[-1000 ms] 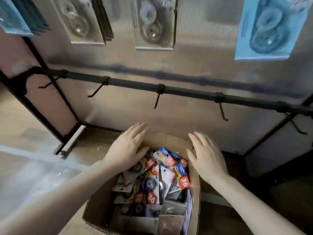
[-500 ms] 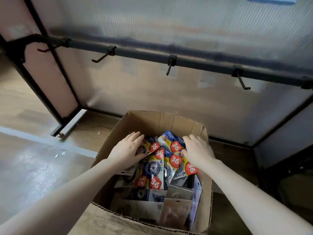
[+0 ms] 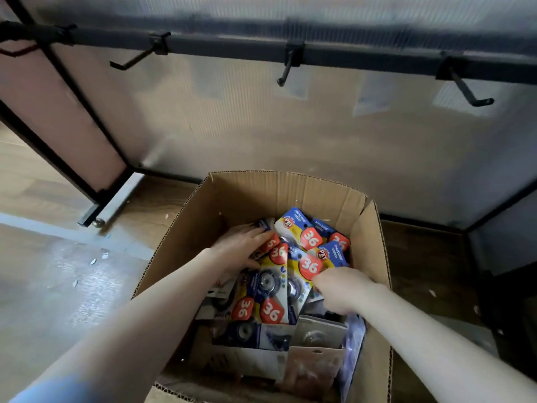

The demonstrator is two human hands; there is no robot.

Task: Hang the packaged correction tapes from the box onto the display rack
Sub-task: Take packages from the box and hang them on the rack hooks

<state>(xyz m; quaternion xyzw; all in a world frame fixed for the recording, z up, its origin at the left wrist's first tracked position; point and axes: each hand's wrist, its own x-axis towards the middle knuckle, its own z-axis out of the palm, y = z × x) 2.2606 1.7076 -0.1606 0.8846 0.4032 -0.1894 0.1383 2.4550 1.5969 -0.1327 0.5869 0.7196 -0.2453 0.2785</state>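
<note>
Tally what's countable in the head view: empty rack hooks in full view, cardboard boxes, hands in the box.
Empty hooks in full view on the rack bar: 3
Cardboard box: 1
Hands in the box: 2, left hand and right hand, both on the correction tape packs
Total: 6
Packs overlap too much for an exact count.

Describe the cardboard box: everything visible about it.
The cardboard box is brown corrugated card, open at the top, with raw cut edges and no flaps visible. It stands on the wooden floor below the black rail with its bare hooks. Inside lies a loose pile of packaged correction tapes, blue and yellow with red "36" labels. The left hand and right hand reach into the pile.
</note>
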